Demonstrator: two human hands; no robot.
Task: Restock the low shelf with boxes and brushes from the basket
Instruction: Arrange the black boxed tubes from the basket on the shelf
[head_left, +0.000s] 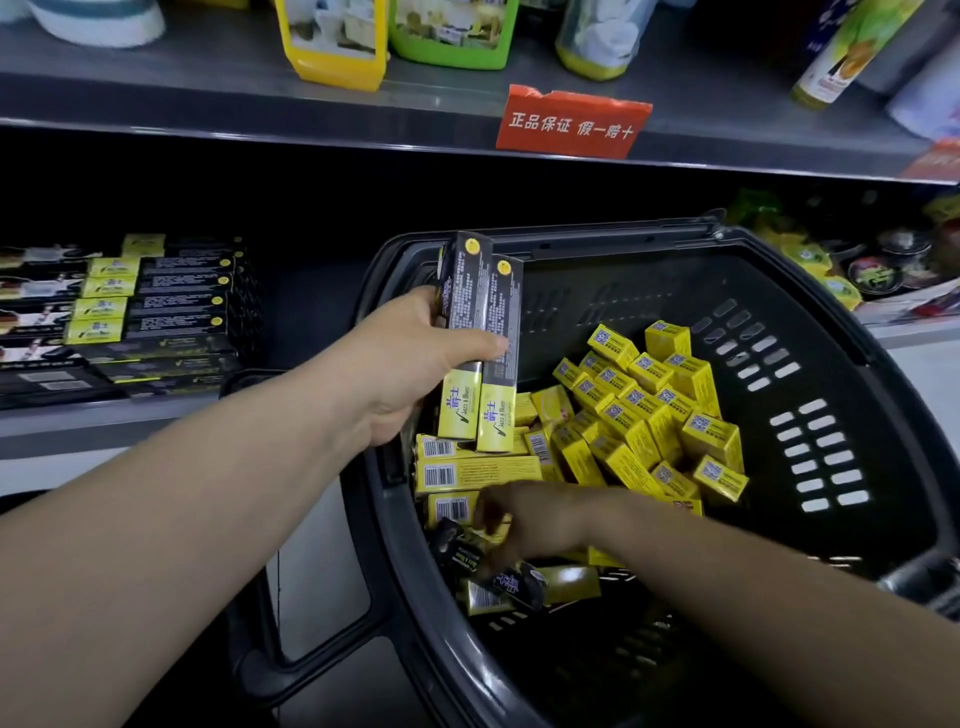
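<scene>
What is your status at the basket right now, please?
Left hand gripping two long boxes. Right hand reaching into basket, grasp unclear. Nothing blocking the low shelf.

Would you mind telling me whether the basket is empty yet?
Not empty: the basket still holds many small yellow boxes and several long ones.

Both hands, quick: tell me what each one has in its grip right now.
Left hand: closed on two long black-and-yellow boxes, held above the basket.
Right hand: down among the boxes in the basket; grip cannot be told, fingers blurred.
</scene>
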